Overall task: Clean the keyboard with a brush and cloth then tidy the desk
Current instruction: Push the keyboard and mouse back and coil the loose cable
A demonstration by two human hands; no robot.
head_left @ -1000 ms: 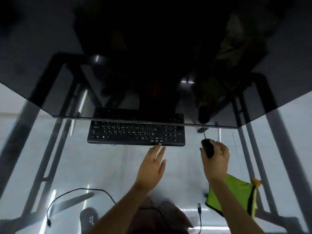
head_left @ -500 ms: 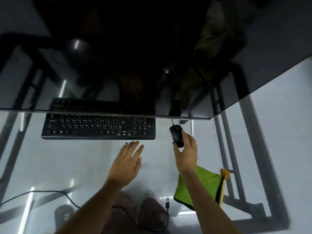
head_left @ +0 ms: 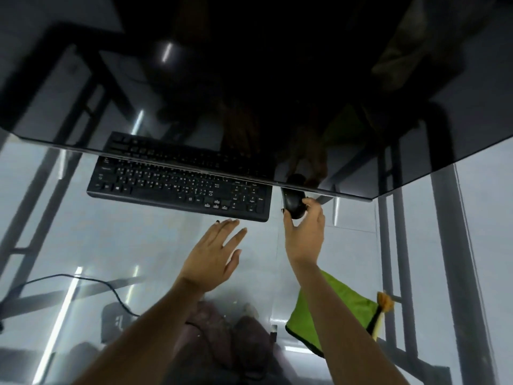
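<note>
A black keyboard lies on the glass desk, its far edge under the dark monitor. My left hand hovers flat with fingers spread just in front of the keyboard's right end, holding nothing. To the right of the keyboard, my right hand grips a black mouse close under the monitor's lower edge. A green cloth lies on the desk at the near right, partly hidden by my right forearm. Beside the cloth lies a brush with a black and yellow handle.
A black cable curves below the glass at the near left. A USB plug lies near the cloth. Dark metal desk legs run down the right side and the left.
My right hand has pushed the mouse farther away, up to the monitor's edge. The camera view has shifted, so the keyboard sits differently in frame. My left hand stays open near the keyboard.
</note>
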